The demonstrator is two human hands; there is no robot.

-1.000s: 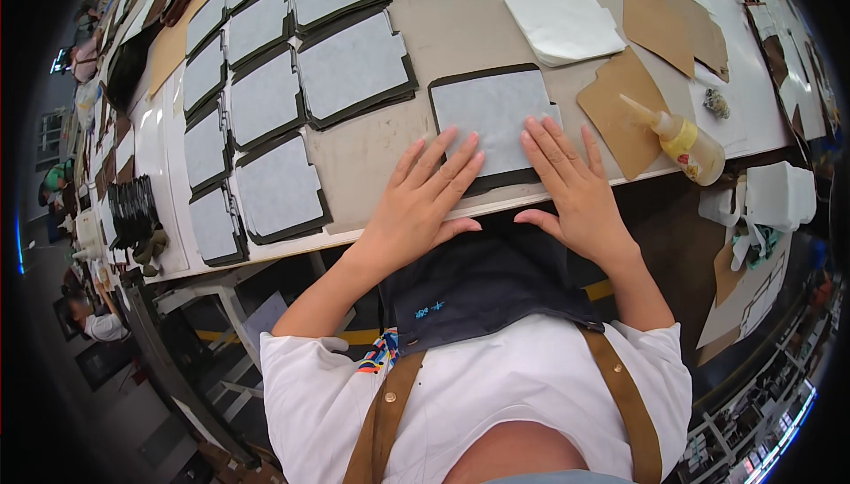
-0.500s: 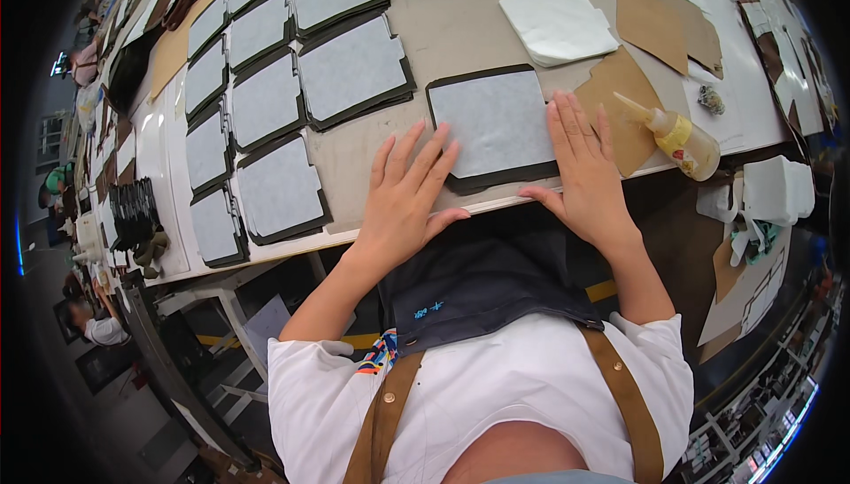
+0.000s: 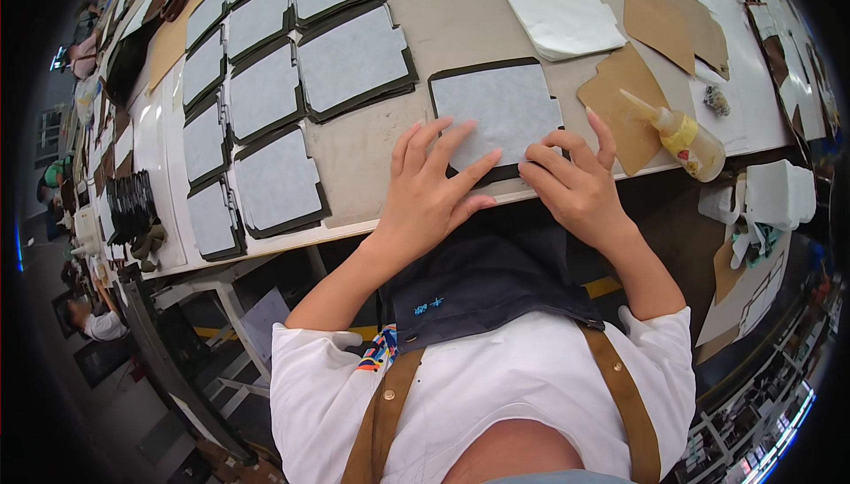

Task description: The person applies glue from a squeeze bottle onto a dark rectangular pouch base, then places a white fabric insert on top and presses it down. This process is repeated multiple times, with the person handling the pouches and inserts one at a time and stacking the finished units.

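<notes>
A flat panel (image 3: 500, 108) lies before me at the table's front edge. It has a pale grey-white sheet on top and a dark border. My left hand (image 3: 434, 174) has its fingers spread, with fingertips on the panel's lower left part and the thumb by the near edge. My right hand (image 3: 575, 178) rests its bent fingertips on the lower right border, the little finger raised and apart. Its thumb is hidden. Neither hand has lifted anything off the table.
Stacks of similar panels (image 3: 266, 94) stand in rows at the left. A pile of white sheets (image 3: 562, 19) lies beyond. To the right are brown cards (image 3: 660, 23), a tan card (image 3: 620, 99) and a nozzle bottle of yellowish liquid (image 3: 691, 143). A white container (image 3: 779, 192) sits below the table edge.
Both hands have moved inward to the panel's near edge. The right hand has come down from the right side, its fingers now bent instead of stretched out.
</notes>
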